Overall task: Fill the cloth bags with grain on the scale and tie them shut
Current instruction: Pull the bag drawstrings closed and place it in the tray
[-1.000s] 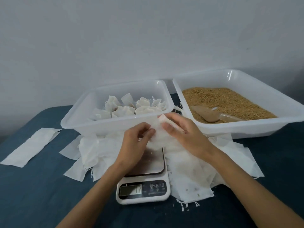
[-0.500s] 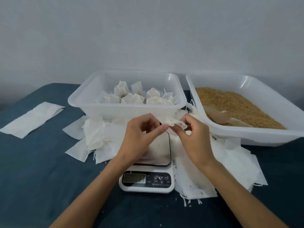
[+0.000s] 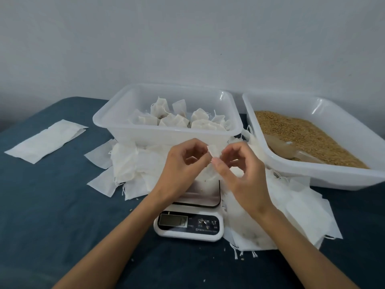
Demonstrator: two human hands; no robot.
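Where both hands meet above the scale (image 3: 193, 209), an empty cloth bag (image 3: 214, 151) is pinched at its top by left hand (image 3: 183, 165) and right hand (image 3: 242, 176). Scale's panel print too blurred to read. Filled bags (image 3: 179, 119) sit in left tub (image 3: 125, 130); grain (image 3: 302, 134) in right tub (image 3: 343, 176).

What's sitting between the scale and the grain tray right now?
In the head view, a heap of empty cloth bags covers the stretch between the scale and the grain tray.
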